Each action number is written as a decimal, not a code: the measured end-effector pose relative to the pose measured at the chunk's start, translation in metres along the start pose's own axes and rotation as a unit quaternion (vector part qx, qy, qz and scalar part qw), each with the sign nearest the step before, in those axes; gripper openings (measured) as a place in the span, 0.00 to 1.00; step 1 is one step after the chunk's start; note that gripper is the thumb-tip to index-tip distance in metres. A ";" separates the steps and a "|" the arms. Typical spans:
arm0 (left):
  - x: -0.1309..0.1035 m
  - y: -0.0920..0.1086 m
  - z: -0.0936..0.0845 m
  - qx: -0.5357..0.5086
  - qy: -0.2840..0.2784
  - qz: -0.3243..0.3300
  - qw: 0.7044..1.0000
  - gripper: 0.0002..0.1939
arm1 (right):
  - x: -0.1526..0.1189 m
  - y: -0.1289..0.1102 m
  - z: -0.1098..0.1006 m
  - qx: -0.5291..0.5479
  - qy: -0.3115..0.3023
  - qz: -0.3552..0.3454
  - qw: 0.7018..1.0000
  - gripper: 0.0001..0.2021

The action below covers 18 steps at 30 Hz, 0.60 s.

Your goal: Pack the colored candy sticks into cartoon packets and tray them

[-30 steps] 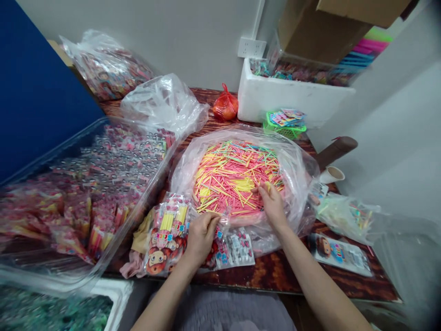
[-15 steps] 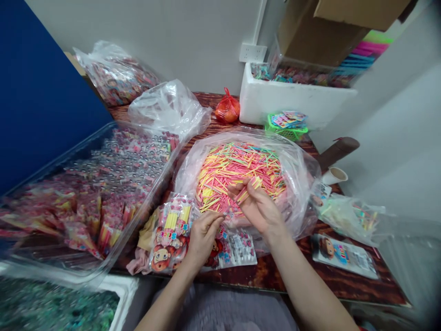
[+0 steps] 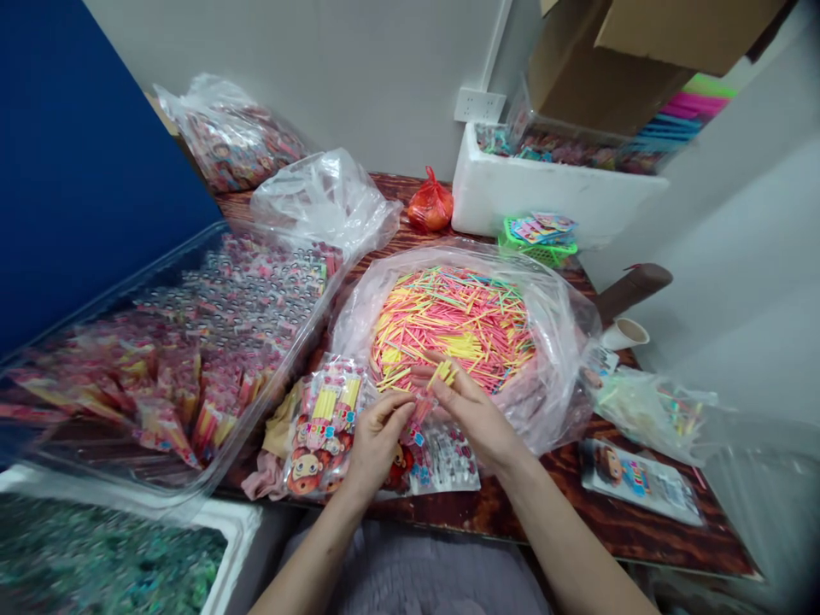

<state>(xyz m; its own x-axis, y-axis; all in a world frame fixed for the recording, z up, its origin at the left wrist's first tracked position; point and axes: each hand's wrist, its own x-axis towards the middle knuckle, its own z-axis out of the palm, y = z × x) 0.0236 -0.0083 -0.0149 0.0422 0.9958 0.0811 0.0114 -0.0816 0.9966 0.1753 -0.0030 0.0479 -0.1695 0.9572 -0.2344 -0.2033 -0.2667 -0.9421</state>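
Note:
My right hand (image 3: 471, 410) holds a small bunch of yellow and pink sticks (image 3: 442, 374) between thumb and fingers, over the near edge of a clear plastic bag (image 3: 557, 384) full of loose coloured sticks (image 3: 448, 316). Just left of it, my left hand (image 3: 381, 431) pinches the edge of a small clear packet (image 3: 421, 408), partly hidden by the fingers. Under and beside my left hand lie printed packets (image 3: 313, 444) with a cartoon face and yellow sticks inside. Another silvery printed packet (image 3: 448, 461) lies below my right hand.
A clear tray (image 3: 269, 401) of filled packets stands left, above a white foam box (image 3: 240, 534). Behind are a crumpled bag (image 3: 326, 201), a red bag (image 3: 430, 205), a green basket (image 3: 541, 252) and a foam box (image 3: 551, 192). A paper cup (image 3: 624, 333) and flat packet (image 3: 641, 481) are right.
My right hand has moved down and left with the sticks, close to my left hand and the small packet. The view has shifted slightly.

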 end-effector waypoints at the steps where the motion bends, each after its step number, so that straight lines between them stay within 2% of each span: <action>1: 0.000 0.001 -0.001 -0.003 0.004 0.001 1.000 0.07 | -0.001 0.000 0.002 -0.005 0.020 -0.028 0.999 0.18; 3: -0.001 0.004 -0.002 -0.011 0.007 -0.001 1.000 0.07 | -0.003 0.001 0.004 -0.037 0.052 -0.090 0.994 0.13; 5: -0.002 0.007 -0.003 -0.019 0.009 -0.008 1.000 0.07 | -0.005 0.003 0.007 -0.114 0.056 -0.136 0.983 0.08; 7: -0.003 0.008 -0.003 -0.020 0.011 -0.017 1.000 0.08 | -0.006 0.006 0.009 -0.195 0.038 -0.159 0.967 0.10; 9: -0.004 0.010 -0.003 -0.020 0.016 -0.028 0.999 0.08 | -0.008 0.007 0.012 -0.234 0.038 -0.176 0.955 0.09; 12: -0.007 0.015 -0.005 -0.022 0.019 -0.048 0.998 0.09 | -0.012 0.007 0.018 -0.241 0.053 -0.200 0.948 0.08; 14: -0.010 0.020 -0.013 -0.005 0.019 -0.045 0.999 0.08 | -0.015 0.009 0.021 -0.223 0.030 -0.196 0.954 0.08; 16: -0.014 0.024 -0.026 0.039 0.032 -0.024 0.998 0.08 | -0.014 0.013 0.021 -0.168 0.001 -0.168 0.971 0.10; 18: -0.017 0.023 -0.044 0.114 0.072 0.002 0.991 0.08 | -0.010 0.021 0.014 -0.124 0.003 -0.137 0.983 0.12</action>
<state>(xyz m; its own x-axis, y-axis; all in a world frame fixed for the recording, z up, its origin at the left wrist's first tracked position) -0.0208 -0.0250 0.0072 -0.0996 0.9898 0.1019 0.2371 -0.0758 0.9685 0.1596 -0.0197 0.0340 -0.1350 0.9902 0.0357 0.0014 0.0362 -0.9993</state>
